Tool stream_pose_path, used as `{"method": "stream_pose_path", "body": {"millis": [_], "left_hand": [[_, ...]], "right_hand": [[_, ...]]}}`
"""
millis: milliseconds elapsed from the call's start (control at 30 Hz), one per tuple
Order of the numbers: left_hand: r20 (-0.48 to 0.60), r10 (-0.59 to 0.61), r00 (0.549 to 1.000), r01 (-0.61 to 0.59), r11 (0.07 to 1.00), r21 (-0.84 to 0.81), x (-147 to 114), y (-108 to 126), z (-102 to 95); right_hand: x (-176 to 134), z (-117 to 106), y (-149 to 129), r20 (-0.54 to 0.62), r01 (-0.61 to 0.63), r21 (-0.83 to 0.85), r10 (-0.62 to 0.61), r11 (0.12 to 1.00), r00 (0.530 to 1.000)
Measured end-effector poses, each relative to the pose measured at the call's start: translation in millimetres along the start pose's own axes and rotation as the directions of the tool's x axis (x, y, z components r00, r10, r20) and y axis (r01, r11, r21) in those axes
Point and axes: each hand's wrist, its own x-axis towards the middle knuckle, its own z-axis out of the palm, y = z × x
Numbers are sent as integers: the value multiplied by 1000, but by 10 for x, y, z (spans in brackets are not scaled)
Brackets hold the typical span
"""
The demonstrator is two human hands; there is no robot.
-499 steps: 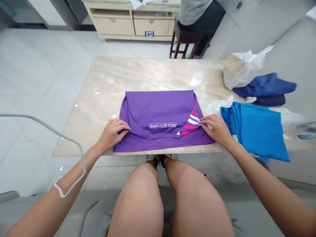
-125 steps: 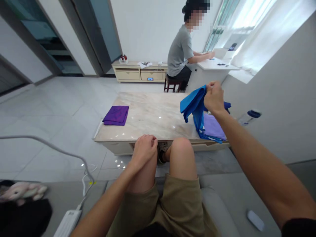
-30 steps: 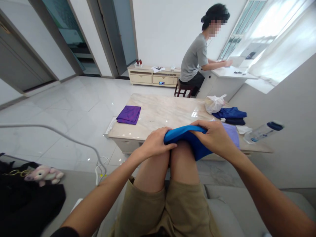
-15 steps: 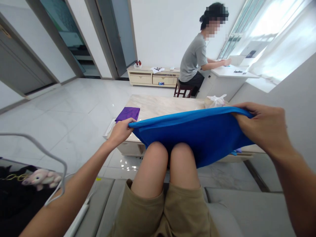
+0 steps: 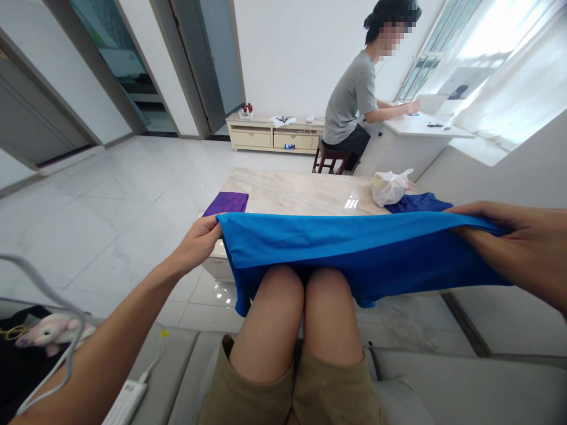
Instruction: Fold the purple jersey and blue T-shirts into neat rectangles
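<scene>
A bright blue piece of cloth [image 5: 336, 242] is stretched sideways above my knees, its lower part hanging darker blue in front of my legs. My left hand [image 5: 199, 239] pinches its upper left corner between thumb and fingers. At the other end my right hand [image 5: 518, 236] grips the upper edge, with the fingertips partly hidden in the fabric. Whether the cloth is a garment I cannot tell. Just beyond my left hand, a folded purple cloth [image 5: 228, 203] lies on the marble-topped table [image 5: 292, 189].
A white plastic bag [image 5: 390, 188] and a dark blue cloth [image 5: 420, 203] rest at the table's right end. A person in a grey shirt [image 5: 352, 88] sits at a white desk [image 5: 429, 127]. Beside my left arm are a plush toy [image 5: 51, 333], a white cable [image 5: 48, 292] and a white power strip [image 5: 126, 401].
My hands have moved farther apart, the left one leftward and the right one rightward. The cloth is pulled wider, and a folded-over bright strip now shows along its top.
</scene>
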Motion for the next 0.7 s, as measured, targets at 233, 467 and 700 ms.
{"method": "stream_pose_path", "body": {"millis": [233, 467, 700], "left_hand": [[-97, 37, 995, -38, 999, -15, 65, -136, 108], [-79, 51, 996, -57, 996, -69, 3, -207, 143], [-169, -49, 984, 40, 998, -57, 279, -333, 322]], "right_hand": [[44, 218, -28, 105, 57, 24, -59, 998, 993], [20, 218, 9, 172, 96, 17, -97, 995, 980], [317, 633, 143, 374, 87, 122, -127, 989, 919]]}}
